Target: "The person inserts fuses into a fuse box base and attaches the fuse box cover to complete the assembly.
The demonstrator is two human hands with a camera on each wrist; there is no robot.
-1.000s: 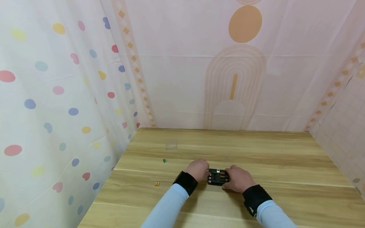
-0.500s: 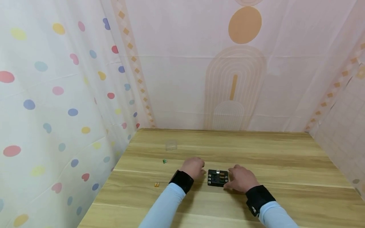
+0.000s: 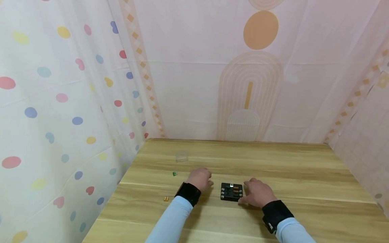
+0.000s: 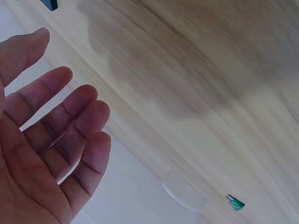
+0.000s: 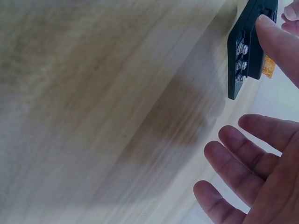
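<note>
A black fuse block [image 3: 231, 192] with screw terminals along its sides lies flat on the table. Orange fuses and a pale one show in its slots; an orange blade fuse [image 5: 268, 66] sticks out in the right wrist view. My left hand [image 3: 199, 179] hovers left of the block, fingers relaxed and holding nothing; its palm [image 4: 32, 172] faces the left wrist camera. Beside the block's right edge is my right hand [image 3: 258, 192], fingers spread loosely. Its thumb [image 5: 280, 46] overlaps the block in the right wrist view; whether it touches is hard to tell.
A loose green blade fuse [image 3: 174, 173] and an orange pair of prongs, likely another blade fuse [image 3: 166, 199], lie left of my left hand. Farther back rests a clear plastic cover [image 3: 181, 156]. Patterned curtains [image 3: 194, 94] hang behind and beside the wooden table [image 3: 288, 162].
My left hand has let go of the block's left side and moved left, away from it. The right hand's fingers have loosened slightly at the right edge.
</note>
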